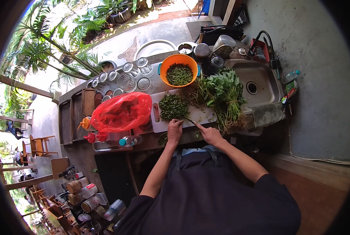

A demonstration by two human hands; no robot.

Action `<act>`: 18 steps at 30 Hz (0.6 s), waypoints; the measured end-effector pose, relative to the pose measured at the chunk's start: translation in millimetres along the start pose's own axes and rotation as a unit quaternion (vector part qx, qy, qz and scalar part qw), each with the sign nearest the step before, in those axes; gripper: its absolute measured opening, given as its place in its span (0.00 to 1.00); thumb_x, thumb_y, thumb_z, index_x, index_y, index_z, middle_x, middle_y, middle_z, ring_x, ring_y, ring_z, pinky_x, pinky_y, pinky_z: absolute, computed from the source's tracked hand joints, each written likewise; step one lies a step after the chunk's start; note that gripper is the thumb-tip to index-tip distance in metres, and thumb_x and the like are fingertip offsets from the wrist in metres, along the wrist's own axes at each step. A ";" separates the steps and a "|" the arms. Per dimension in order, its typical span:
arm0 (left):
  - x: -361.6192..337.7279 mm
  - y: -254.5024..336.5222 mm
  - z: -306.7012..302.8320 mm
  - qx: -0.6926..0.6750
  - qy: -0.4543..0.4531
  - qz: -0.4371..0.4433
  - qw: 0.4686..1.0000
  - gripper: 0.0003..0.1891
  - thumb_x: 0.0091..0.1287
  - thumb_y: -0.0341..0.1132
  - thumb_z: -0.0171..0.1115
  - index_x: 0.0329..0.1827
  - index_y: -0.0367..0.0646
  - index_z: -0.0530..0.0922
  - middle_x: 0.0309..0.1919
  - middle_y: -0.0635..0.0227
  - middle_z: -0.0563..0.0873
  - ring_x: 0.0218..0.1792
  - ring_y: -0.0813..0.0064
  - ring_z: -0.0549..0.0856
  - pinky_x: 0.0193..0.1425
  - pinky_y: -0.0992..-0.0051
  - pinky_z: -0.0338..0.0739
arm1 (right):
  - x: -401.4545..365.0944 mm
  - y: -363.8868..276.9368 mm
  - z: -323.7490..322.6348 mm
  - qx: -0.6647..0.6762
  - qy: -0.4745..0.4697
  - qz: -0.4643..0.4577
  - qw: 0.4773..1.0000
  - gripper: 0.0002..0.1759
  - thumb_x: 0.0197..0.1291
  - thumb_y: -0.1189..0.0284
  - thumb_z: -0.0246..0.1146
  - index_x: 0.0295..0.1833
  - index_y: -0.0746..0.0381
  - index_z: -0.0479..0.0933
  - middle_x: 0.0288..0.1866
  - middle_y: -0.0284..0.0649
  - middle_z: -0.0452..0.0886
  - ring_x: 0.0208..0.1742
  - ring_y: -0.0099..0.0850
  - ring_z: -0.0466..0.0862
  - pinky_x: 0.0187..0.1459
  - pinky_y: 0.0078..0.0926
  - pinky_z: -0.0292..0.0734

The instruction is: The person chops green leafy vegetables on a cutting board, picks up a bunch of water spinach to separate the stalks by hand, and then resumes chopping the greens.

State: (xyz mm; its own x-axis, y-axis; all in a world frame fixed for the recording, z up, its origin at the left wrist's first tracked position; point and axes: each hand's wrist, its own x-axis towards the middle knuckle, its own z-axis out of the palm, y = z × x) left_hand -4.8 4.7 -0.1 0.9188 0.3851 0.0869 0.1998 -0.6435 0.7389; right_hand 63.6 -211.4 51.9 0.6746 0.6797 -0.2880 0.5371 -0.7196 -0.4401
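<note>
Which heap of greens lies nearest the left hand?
The chopped green heap on the white cutting board, beyond the left hand; the heap in the round orange basin and the long-stemmed leafy bundle lie farther off.

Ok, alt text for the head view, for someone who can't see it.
A person's right hand holds a knife and the left hand rests by chopped greens on a white cutting board. Behind it is an orange bowl of greens; a red plastic bag lies left, leafy bunches and a sink right.
</note>
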 end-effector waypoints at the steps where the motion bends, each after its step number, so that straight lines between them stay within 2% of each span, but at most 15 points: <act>1: 0.9 0.2 0.6 -0.010 -0.005 -0.010 1.000 0.09 0.62 0.25 0.68 0.45 0.38 0.88 0.41 0.57 0.84 0.46 0.57 0.84 0.52 0.61 0.79 | 0.1 -3.2 -7.0 0.000 0.000 0.001 1.000 0.41 0.67 0.69 0.55 0.81 0.27 0.51 0.27 0.55 0.82 0.30 0.56 0.84 0.36 0.56 0.82; 6: 2.0 0.0 2.4 -0.001 0.002 0.000 1.000 0.10 0.60 0.25 0.68 0.45 0.37 0.88 0.41 0.57 0.84 0.47 0.57 0.84 0.53 0.62 0.79 | 2.0 -12.1 -10.1 -0.031 -0.004 -0.033 0.999 0.40 0.66 0.70 0.55 0.80 0.28 0.55 0.28 0.54 0.82 0.30 0.55 0.84 0.37 0.56 0.82; 18: 2.0 -0.2 4.5 0.002 0.002 0.001 1.000 0.10 0.59 0.25 0.68 0.44 0.38 0.88 0.41 0.57 0.84 0.47 0.56 0.84 0.54 0.61 0.79 | 1.4 -18.1 -1.6 -0.077 -0.022 -0.020 0.997 0.43 0.63 0.74 0.54 0.81 0.32 0.54 0.27 0.52 0.83 0.30 0.52 0.85 0.36 0.54 0.82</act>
State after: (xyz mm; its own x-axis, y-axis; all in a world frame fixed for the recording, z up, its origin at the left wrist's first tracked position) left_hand -1.5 2.6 -3.1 0.9179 0.3864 0.0900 0.2001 -0.6469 0.7358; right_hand 55.6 -197.6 60.8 0.6310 0.7108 -0.3109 0.6361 -0.7034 -0.3172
